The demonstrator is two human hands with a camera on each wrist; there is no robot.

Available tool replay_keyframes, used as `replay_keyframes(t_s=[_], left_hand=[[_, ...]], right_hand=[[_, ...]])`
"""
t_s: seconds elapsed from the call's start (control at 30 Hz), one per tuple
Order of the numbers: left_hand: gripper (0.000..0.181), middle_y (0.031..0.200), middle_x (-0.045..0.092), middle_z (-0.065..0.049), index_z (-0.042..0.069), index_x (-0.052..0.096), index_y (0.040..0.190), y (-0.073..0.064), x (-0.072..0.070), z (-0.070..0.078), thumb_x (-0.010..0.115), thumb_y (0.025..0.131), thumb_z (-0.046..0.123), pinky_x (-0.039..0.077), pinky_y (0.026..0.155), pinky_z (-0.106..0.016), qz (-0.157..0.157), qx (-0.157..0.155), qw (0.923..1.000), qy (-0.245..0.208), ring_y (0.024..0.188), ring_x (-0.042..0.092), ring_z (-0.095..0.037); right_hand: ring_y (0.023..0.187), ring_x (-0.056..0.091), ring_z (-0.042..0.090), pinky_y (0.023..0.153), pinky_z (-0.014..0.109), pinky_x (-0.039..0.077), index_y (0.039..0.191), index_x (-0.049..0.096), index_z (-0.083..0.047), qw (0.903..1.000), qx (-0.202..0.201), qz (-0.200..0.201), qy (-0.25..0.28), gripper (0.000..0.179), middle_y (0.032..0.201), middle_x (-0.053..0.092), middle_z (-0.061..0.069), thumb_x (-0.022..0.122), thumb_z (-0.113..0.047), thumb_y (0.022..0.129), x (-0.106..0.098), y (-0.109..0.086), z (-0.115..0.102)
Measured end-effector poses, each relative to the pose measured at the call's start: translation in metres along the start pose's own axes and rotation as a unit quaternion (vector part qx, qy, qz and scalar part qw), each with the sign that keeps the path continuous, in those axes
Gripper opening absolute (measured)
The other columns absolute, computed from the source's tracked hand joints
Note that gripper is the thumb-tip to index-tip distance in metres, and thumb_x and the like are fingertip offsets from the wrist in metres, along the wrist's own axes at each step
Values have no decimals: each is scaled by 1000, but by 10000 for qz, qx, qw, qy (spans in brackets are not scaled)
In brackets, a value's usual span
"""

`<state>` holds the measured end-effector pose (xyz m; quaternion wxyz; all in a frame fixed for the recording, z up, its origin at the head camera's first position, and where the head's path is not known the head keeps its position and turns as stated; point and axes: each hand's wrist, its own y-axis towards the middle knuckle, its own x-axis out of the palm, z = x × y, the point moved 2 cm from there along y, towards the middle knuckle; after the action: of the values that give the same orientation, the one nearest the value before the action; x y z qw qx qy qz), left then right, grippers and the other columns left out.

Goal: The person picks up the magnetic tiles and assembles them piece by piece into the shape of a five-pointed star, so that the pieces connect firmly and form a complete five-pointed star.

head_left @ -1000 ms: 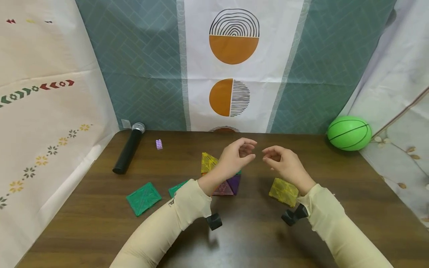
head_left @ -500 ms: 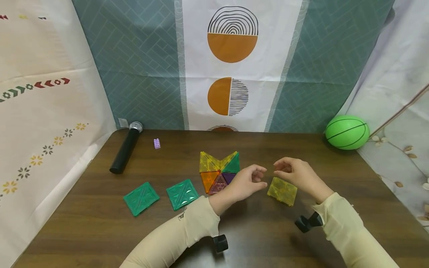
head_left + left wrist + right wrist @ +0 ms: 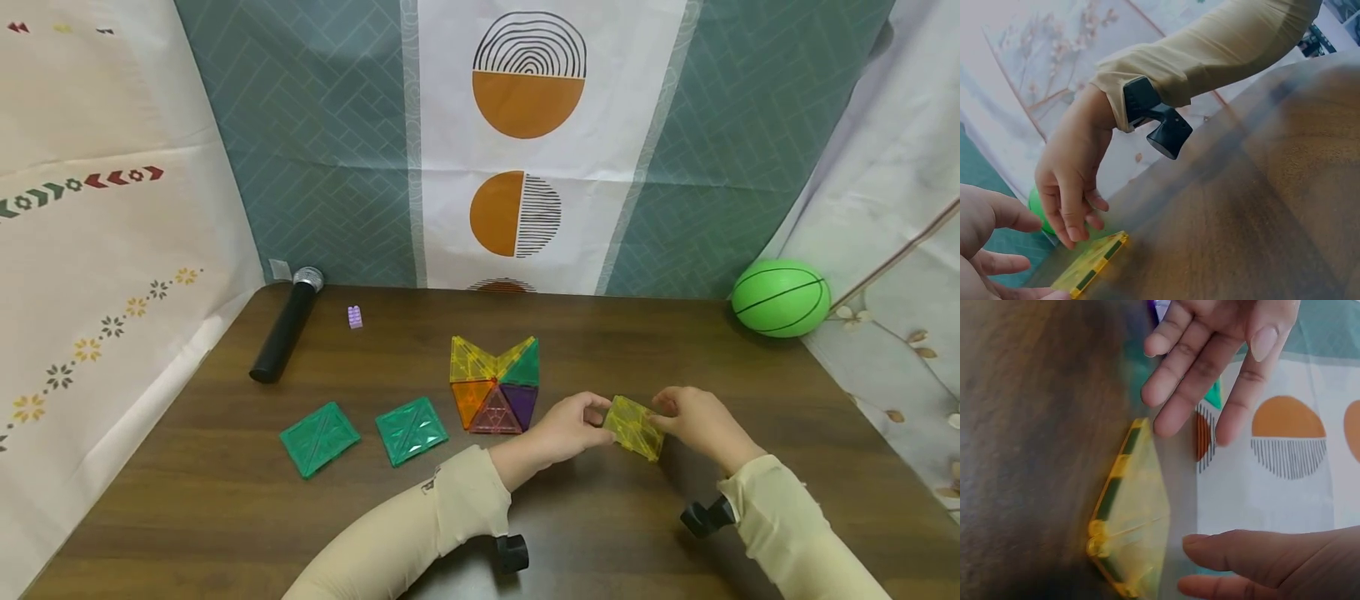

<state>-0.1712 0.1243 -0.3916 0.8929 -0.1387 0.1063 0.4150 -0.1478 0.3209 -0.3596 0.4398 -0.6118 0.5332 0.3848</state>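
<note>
A flat pair of translucent yellow magnetic tiles (image 3: 632, 429) lies on the table between my two hands. My left hand (image 3: 567, 428) is at its left edge, fingertips right at the rim, and in the left wrist view they overlap the yellow tile edge (image 3: 1099, 265). At the opposite side is my right hand (image 3: 703, 427), its thumb near the right corner. Relaxed fingers of the left hand (image 3: 1210, 369) and the right thumb (image 3: 1229, 550) flank the yellow tiles (image 3: 1132, 512) in the right wrist view. Neither hand pinches anything.
Left of the hands, yellow, green, purple, pink and orange tiles form a partial star (image 3: 495, 404). Two green tile squares (image 3: 411, 430) (image 3: 320, 439) lie farther left. A microphone (image 3: 287, 325), a small purple brick (image 3: 355, 317) and a green ball (image 3: 781, 298) are toward the back.
Both hands have come down from above the table's middle toward the yellow tiles. The left hand moved right and nearer, uncovering the coloured star; the right hand moved right, and the hands parted.
</note>
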Motion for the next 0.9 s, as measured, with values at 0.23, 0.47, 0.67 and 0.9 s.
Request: replay_keyframes(t_s=[0.23, 0.47, 0.67, 0.9], left_hand=[[46, 117, 60, -13, 7, 55, 130, 1, 8, -2, 68, 86, 9, 52, 80, -33, 289, -120, 9988, -364, 104, 57, -20], [51, 115, 59, -14, 9, 54, 131, 1, 15, -1, 66, 82, 2, 51, 81, -34, 507, -306, 9931, -1012, 100, 57, -20], [52, 111, 58, -13, 11, 55, 129, -2, 18, 1, 62, 80, -6, 45, 70, -25, 720, -402, 9864, -1422, 93, 53, -16], [50, 110, 58, -13, 9, 57, 127, -1, 20, -3, 60, 81, -11, 48, 78, -27, 941, -382, 9797, -1729, 94, 55, -16]], right_hand=[[73, 70, 24, 68, 41, 57, 110, 60, 16, 9988, 150, -230, 404, 38, 103, 66, 32, 66, -15, 89, 12, 0, 8], [70, 70, 21, 70, 43, 57, 111, 59, 16, 9983, 177, -115, 544, 39, 104, 66, 32, 66, -15, 89, 14, -1, 13], [69, 68, 18, 68, 41, 56, 110, 61, 11, 9959, 266, 53, 868, 36, 99, 69, 24, 65, -17, 89, 15, -5, 18], [72, 70, 20, 71, 40, 58, 114, 59, 12, 9888, 302, 330, 1426, 33, 97, 68, 23, 63, -11, 91, 19, -9, 24]])
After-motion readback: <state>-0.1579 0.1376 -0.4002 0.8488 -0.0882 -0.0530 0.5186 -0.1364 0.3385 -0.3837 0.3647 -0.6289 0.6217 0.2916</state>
